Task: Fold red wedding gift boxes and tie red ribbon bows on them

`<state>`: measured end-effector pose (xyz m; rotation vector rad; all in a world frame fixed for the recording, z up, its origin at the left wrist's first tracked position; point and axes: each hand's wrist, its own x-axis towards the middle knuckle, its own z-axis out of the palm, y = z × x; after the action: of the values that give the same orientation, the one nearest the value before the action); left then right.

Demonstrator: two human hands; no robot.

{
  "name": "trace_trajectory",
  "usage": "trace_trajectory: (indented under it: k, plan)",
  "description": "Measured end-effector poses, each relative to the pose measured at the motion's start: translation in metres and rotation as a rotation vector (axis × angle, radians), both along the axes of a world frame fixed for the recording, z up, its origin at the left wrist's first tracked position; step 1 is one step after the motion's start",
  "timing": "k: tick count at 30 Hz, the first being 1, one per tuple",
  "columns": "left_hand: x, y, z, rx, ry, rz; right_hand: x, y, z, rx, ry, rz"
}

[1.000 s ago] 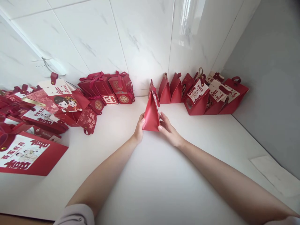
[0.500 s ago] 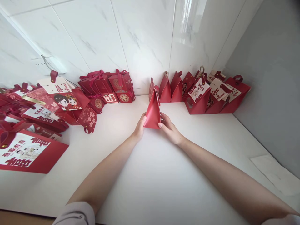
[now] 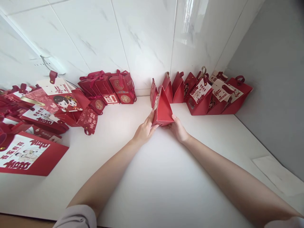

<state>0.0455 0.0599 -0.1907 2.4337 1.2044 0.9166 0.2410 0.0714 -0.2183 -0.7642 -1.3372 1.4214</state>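
Observation:
Between my two hands is a red gift box [image 3: 165,109] with a triangular side, standing near the middle of the table. My left hand [image 3: 145,128] grips its left lower side, by a printed pale panel. The fingers of my right hand [image 3: 178,126] are closed on the lower right corner, thumb on the near face and the other fingers partly hidden behind. Just behind the held box stands a patterned red gift box [image 3: 153,90], partly covered by it. Two upright plain red boxes [image 3: 178,90] stand beyond it, against the wall.
Back right holds a group of red and white gift boxes [image 3: 200,95]. Ribbon-tied dark red boxes [image 3: 99,85] stand back left, and many more printed red boxes [image 3: 33,155] crowd the left side. A pale flat sheet [image 3: 277,174] lies at right, beside a grey panel [image 3: 273,79].
The held box has turned and shifted slightly right, so its left printed side now shows. Both hands have changed their grip around its lower part.

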Motion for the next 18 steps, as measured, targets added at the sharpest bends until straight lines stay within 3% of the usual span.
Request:
trace_trajectory:
  k: [10, 15, 18]
  plan:
    - [0.002, -0.005, 0.001, 0.151, 0.225, 0.203, -0.001, -0.008, 0.003, 0.056, -0.087, 0.029]
    - [0.003, -0.005, 0.0, 0.178, 0.119, 0.19, 0.0, -0.012, 0.001, 0.141, -0.088, 0.07]
    - [0.004, -0.006, -0.003, 0.134, 0.017, 0.207, -0.003, -0.015, -0.001, 0.172, -0.147, 0.023]
